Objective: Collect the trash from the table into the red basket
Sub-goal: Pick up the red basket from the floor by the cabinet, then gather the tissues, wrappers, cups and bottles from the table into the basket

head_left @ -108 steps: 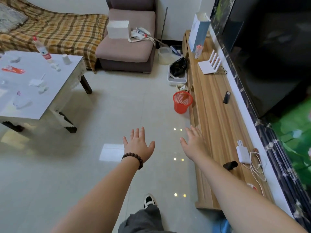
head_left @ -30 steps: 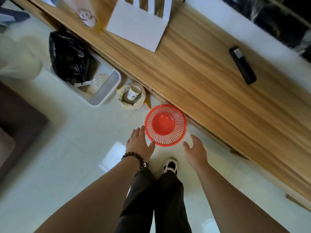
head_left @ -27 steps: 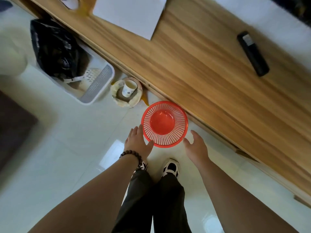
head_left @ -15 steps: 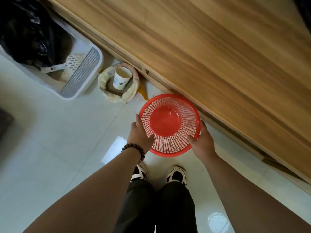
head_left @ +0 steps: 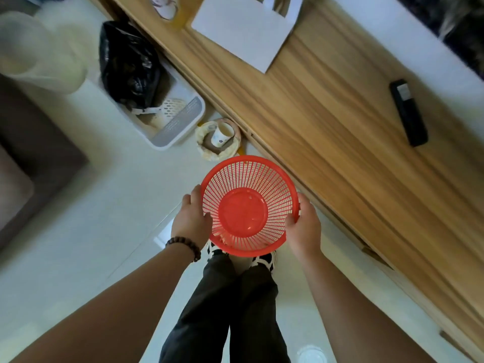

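The red basket [head_left: 262,176] is a round slatted plastic bin, seen from above with nothing inside it. It is held above the floor, over my shoes. My left hand [head_left: 190,222] grips its left wall and my right hand [head_left: 303,226] grips its right wall. A bead bracelet is on my left wrist. The table and its trash are out of view.
A long wooden TV bench [head_left: 340,132] runs along the right, with a black remote [head_left: 408,112] and a white paper [head_left: 243,30] on it. On the floor ahead are a paper cup [head_left: 221,134] in a bowl and a white bin [head_left: 180,119] with a black bag [head_left: 128,69].
I walked up to the basket by the bench and reached down. Both hands closed on its sides, and it has risen off the floor toward me.
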A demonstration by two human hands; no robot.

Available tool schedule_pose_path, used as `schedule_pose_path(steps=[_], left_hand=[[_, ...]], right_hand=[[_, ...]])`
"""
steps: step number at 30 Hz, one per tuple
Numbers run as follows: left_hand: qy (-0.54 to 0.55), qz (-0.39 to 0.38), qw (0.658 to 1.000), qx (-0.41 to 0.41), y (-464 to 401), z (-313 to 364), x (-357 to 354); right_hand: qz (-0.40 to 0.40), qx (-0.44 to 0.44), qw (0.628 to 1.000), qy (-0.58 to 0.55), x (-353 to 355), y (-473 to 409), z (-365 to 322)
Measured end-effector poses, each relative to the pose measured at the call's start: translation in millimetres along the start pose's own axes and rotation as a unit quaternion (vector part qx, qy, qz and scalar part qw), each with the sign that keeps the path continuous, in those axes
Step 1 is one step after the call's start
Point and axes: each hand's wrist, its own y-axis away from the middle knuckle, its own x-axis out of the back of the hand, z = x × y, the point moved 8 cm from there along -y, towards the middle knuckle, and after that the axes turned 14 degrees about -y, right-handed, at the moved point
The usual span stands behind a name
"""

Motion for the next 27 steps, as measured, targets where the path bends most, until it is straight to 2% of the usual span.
schedule_pose_path(steps=[4, 8, 14, 19, 23, 27], left_hand=[[0.013, 0.040, 0.999, -0.020, 57, 0, 87], [0.047, 0.065, 0.996, -0.025, 116, 1, 164], [0.097, 0.150, 0.984, -0.021, 183, -18, 250], [0.133, 0.227, 0.965, 0.006, 228, -46, 290], [0.169, 0.273, 0.946, 0.046, 268, -77, 297], [0.209, 0.317, 0.917, 0.124, 314, -111, 289]], right_hand=[[-0.042, 0.047, 0.998, 0.029, 35, 49, -79], [-0.044, 0.122, 0.990, 0.053, 73, 98, -155], [-0.054, 0.207, 0.975, 0.053, 100, 161, -237], [-0.063, 0.265, 0.961, 0.049, 91, 188, -279], [-0.115, 0.320, 0.939, 0.046, 69, 208, -305], [-0.175, 0.386, 0.904, 0.049, 46, 239, -325]])
